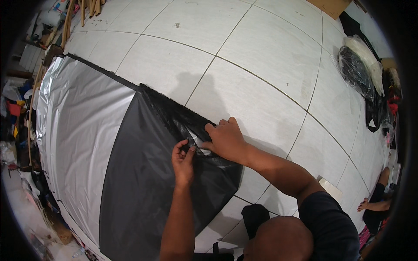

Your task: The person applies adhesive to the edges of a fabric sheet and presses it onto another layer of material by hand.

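Observation:
A large sheet of fabric lies across the floor, with a shiny silver part [85, 117] on the left and a dark grey part [139, 174] toward the middle. Its far edge is black and looks frayed. At the right end that edge is folded over, and a small silver patch shows in the fold. My left hand [183, 163] pinches dark fabric at the fold between thumb and fingers. Just right of it, my right hand [228, 141] grips the black edge, fingers over the top and thumb pointing at the silver patch.
White floor tiles [261, 56] spread beyond the fabric. Clutter [19, 104] lines the left side, with wooden sticks [89, 8] at the far left. Plastic-wrapped bundles [357, 65] lie at the far right. Another person's hand [363, 204] rests near the right rim. My bare knee [283, 239] is below.

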The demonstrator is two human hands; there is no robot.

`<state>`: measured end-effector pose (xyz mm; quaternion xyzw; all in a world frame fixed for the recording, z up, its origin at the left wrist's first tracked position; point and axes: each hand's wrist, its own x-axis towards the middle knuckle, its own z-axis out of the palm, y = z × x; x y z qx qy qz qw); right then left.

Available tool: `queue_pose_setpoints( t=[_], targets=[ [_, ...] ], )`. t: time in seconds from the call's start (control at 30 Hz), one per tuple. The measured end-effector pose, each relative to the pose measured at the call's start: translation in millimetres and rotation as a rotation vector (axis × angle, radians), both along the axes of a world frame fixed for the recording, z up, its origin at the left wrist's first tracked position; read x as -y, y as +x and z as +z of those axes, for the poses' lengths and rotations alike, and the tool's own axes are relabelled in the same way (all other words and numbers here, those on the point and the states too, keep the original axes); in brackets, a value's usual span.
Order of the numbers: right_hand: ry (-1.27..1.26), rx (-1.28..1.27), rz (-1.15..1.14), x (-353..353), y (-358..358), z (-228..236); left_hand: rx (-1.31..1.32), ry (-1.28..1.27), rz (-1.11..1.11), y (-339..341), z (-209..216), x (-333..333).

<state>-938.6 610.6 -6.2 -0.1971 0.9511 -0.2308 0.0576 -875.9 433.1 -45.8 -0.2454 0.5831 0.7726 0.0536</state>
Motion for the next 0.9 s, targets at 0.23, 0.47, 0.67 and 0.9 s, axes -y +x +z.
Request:
queue_pose_setpoints(
  t=[0.23,0.47,0.67,0.9],
  targets=[
    [-0.002,-0.141,-0.105,-2,-3,3,0.005,-0.019,-0.037,3,-5,8],
    [-0.068,0.158,0.312,13,-10,-2,-0.019,0.029,-0.026,1,0,3],
    [-0.118,0.185,0.289,3,-9,-3,-0.001,-0.035,-0.041,4,-7,8],
    [0.004,0.137,0.076,-4,0,4,0.015,0.006,-0.029,2,-2,2]
  ],
)
